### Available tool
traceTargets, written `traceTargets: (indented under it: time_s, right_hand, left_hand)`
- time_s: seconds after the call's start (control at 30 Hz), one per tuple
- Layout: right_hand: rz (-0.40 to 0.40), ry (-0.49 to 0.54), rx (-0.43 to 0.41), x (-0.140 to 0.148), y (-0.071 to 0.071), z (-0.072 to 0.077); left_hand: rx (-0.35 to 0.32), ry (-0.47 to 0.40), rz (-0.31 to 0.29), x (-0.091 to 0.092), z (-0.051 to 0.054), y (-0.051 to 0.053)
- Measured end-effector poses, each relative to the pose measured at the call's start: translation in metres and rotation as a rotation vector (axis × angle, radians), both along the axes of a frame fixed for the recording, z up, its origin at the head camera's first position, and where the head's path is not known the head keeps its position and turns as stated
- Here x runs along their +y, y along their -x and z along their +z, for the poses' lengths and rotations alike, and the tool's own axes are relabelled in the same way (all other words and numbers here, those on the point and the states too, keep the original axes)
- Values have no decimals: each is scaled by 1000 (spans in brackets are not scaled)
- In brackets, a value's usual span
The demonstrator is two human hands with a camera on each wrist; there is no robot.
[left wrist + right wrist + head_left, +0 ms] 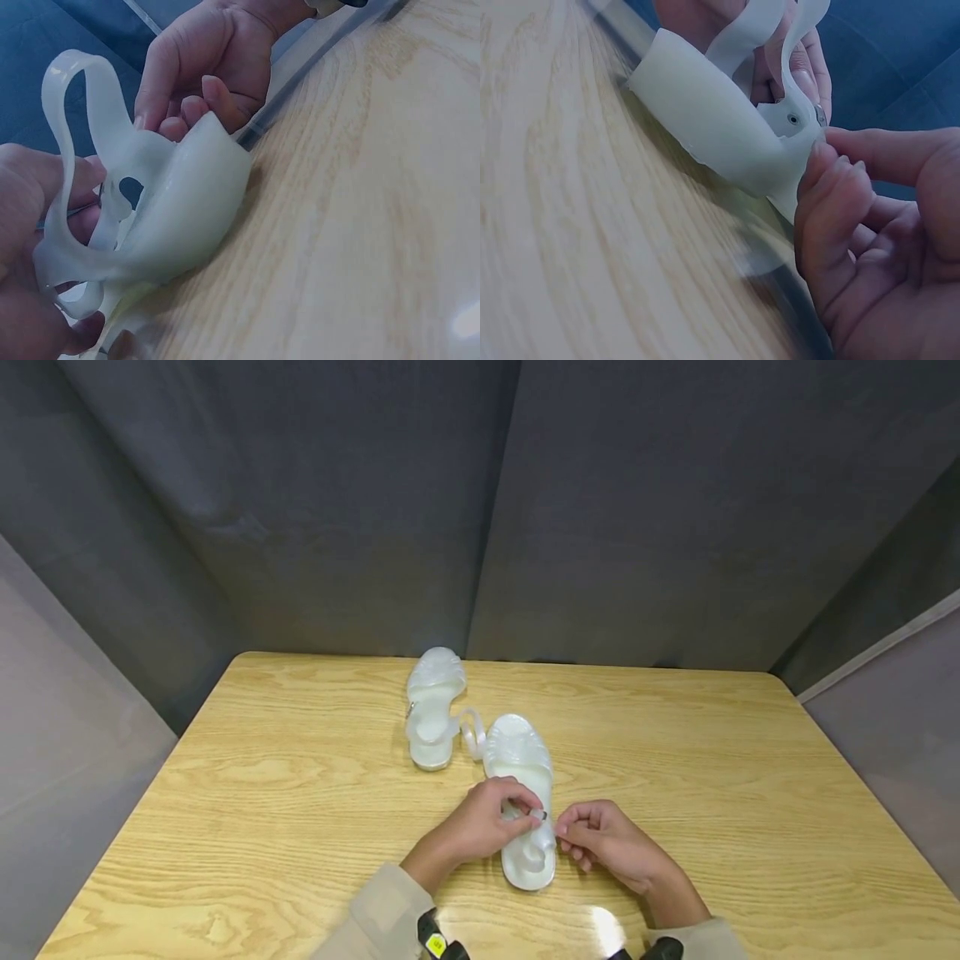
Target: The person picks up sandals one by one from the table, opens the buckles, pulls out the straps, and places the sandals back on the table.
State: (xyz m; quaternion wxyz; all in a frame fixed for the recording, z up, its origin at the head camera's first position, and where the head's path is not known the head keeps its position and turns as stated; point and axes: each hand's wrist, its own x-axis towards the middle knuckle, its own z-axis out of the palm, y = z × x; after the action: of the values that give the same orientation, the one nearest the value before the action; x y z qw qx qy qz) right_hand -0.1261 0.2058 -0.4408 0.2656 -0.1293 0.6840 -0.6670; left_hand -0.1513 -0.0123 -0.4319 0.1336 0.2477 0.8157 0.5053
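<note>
A pale translucent jelly sandal (517, 747) lies on the table, toe pointing away from me. Between the thumb and index finger of my left hand (487, 814), I pinch its ankle strap near the small metal buckle (538, 814). My right hand (611, 843) is at the sandal's right side, its thumb and fingertips pinching the side near the strap. Up close in the right wrist view, the strap (802, 45) loops above the heel cup (705, 112). In the left wrist view, the left fingers are partly hidden behind the strap (60, 172).
A second matching sandal (432, 727) stands farther back to the left, its loose strap (474, 735) curling toward the first one. Beneath both is a wood-grain table (262, 793). Dark grey curtains (360, 527) hang behind the table's far edge.
</note>
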Motion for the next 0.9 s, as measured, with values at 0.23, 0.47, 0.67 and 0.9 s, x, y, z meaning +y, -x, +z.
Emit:
traceTargets:
  time_s: [0.23, 0.47, 0.67, 0.9]
  right_hand:
    - [-34, -12, 18, -3, 0, 0]
    - [-50, -4, 37, -5, -1, 2]
    - [-61, 4, 43, -7, -1, 2]
    - [-79, 5, 43, -8, -1, 1]
  left_hand:
    - [-3, -6, -20, -1, 0, 0]
    - [-2, -9, -24, -1, 0, 1]
    - [-8, 2, -19, -1, 2, 0]
    - [1, 13, -30, 0, 1, 0]
